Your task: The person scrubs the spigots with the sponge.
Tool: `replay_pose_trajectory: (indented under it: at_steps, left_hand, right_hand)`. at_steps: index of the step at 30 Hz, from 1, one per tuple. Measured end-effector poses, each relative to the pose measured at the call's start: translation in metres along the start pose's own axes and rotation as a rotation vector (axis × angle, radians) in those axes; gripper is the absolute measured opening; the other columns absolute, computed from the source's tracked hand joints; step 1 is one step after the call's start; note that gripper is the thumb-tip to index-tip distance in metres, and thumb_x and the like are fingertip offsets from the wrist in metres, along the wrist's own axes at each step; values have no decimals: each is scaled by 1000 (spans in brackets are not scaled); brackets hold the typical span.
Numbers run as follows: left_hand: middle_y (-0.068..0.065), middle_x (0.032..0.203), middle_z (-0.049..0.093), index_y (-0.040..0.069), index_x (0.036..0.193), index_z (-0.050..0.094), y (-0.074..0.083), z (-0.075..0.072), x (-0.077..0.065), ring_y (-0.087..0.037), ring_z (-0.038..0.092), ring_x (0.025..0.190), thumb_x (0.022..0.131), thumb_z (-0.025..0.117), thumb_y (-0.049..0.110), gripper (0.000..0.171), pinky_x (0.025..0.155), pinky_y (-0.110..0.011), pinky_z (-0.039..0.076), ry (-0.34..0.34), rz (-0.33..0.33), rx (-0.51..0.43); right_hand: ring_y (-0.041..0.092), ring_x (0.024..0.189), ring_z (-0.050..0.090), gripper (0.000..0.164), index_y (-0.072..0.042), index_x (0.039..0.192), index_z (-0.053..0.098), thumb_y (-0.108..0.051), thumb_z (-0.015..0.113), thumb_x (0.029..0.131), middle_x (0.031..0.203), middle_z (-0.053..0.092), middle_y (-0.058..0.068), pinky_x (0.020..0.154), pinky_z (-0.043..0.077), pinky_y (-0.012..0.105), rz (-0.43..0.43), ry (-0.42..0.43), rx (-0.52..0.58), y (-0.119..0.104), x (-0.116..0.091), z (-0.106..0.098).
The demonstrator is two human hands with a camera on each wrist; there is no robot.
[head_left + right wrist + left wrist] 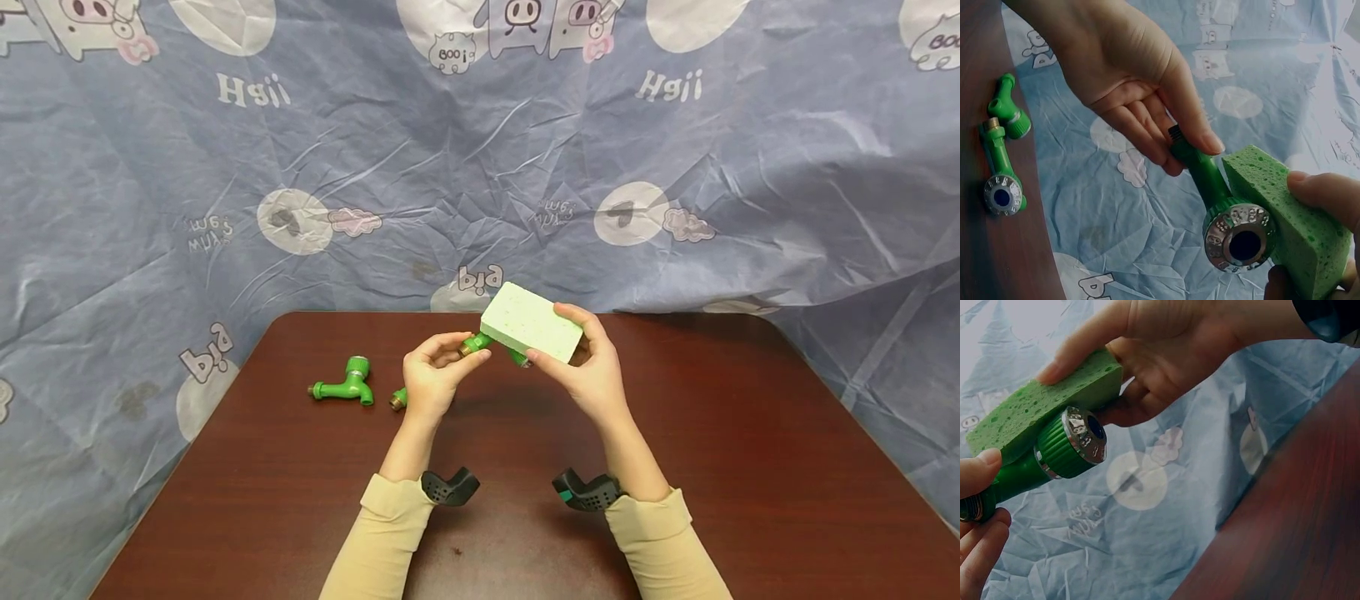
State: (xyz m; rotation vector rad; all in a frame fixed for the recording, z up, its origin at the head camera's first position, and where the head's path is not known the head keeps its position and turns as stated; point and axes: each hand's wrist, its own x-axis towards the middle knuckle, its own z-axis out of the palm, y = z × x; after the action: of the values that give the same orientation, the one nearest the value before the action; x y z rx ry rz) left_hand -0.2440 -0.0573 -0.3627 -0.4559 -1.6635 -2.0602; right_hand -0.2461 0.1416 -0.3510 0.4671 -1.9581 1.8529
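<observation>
Between thumb and fingers, my left hand (pixel 432 373) pinches a green faucet (pixel 1025 478) near its brass threaded end. In the right wrist view the faucet's ribbed knob, with a silver and dark-blue cap, faces the camera. My right hand (pixel 592 367) grips a light green sponge (pixel 531 322) by its edges, thumb on one side and fingers on the other. The sponge lies along the faucet's body and appears to touch it. Both are held up above the table; in the head view the sponge hides much of the faucet.
Two more green faucets rest on the dark red-brown table (pixel 712 433): one faucet (pixel 348 383) at the left, another faucet (pixel 398 399) partly behind my left wrist. A wrinkled blue-grey printed cloth (pixel 480 150) hangs behind the table's far edge.
</observation>
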Motion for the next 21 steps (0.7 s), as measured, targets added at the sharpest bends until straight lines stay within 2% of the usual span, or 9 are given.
replay_pose_trajectory:
  at_steps: [3,7,9,11,13,16,21]
  left_hand:
    - [-34,87,63,-20,96,62,1,1,-1,-8,64,65,67,76,-16,32,62,-20,55,-7,2,1]
    - [-32,85,63,-20,95,62,0,2,-1,-8,63,64,66,76,-16,32,61,-20,55,-18,-3,-3]
    - [-32,84,63,-20,95,62,-1,2,-1,-8,63,64,66,76,-17,32,61,-20,55,-19,-5,-4]
    - [-32,84,63,-20,95,62,-2,2,-1,-9,63,64,66,76,-17,32,61,-20,55,-16,-6,0]
    - [-31,84,64,-20,95,62,-2,2,-1,-9,63,64,66,76,-17,32,62,-21,55,-10,-6,1]
    - [-29,83,65,-20,95,62,-3,2,-1,-9,63,64,65,76,-17,32,61,-20,55,-7,-9,-3]
    - [-30,83,65,-20,94,62,-4,2,-1,-9,64,64,66,76,-17,32,61,-19,55,-16,-3,3]
  right_hand:
    - [17,81,58,63,-2,127,52,5,79,70,116,54,10,65,52,17,9,66,-39,2,1,-2]
    - [15,82,55,62,-3,127,53,0,80,71,114,53,6,64,49,15,75,225,-90,7,6,-10]
    - [15,84,53,62,-4,128,53,-1,79,72,112,53,4,64,48,14,107,285,-93,9,8,-15]
    - [15,85,53,62,-5,128,52,0,78,72,111,53,5,63,48,13,129,310,-67,10,10,-19]
    - [16,86,53,62,-4,129,52,2,78,72,111,52,5,63,49,13,133,303,-38,10,10,-21]
    - [15,85,55,63,-3,128,52,6,77,72,112,52,6,64,50,14,110,243,-10,6,8,-18]
    - [13,85,56,63,4,126,51,12,76,69,120,52,12,68,49,14,4,99,-33,-12,1,-2]
